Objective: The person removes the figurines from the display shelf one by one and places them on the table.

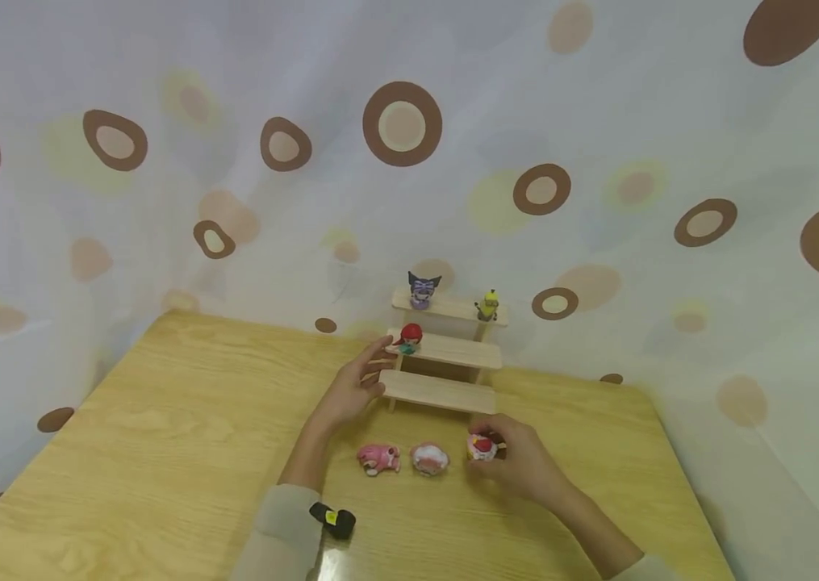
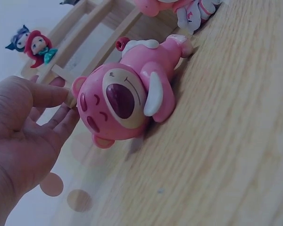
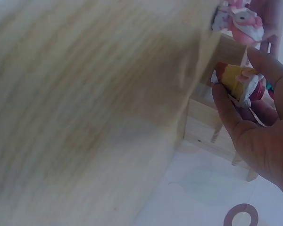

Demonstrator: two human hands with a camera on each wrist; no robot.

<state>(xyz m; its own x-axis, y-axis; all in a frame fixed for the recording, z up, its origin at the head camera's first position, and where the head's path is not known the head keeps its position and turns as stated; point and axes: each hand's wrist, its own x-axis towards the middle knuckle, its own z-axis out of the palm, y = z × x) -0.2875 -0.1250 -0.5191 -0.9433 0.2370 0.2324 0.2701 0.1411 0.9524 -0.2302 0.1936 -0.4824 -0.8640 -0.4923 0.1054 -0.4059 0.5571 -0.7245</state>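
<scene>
A three-step wooden display shelf (image 1: 445, 393) stands at the back of the table. My left hand (image 1: 346, 395) grips its left end, thumb by the lowest board and fingers by the middle one. My right hand (image 1: 521, 460) holds a small toy figurine (image 3: 238, 82) between thumb and fingers, in front of the shelf's right side. The figurine has a yellow and brown body and a white top with red on it; the fingers cover part of it. Left of it lie a white-and-pink figurine (image 1: 429, 458) and a pink bear figurine (image 2: 115, 101), the bear on its back.
On the top board stand a purple figurine with dark pointed ears (image 1: 421, 292) and a yellow one (image 1: 487, 305). A red-haired figurine (image 1: 410, 338) sits at the middle board's left end. Behind the table (image 1: 184, 403) hangs a white cloth (image 1: 336, 64) with brown ring patterns.
</scene>
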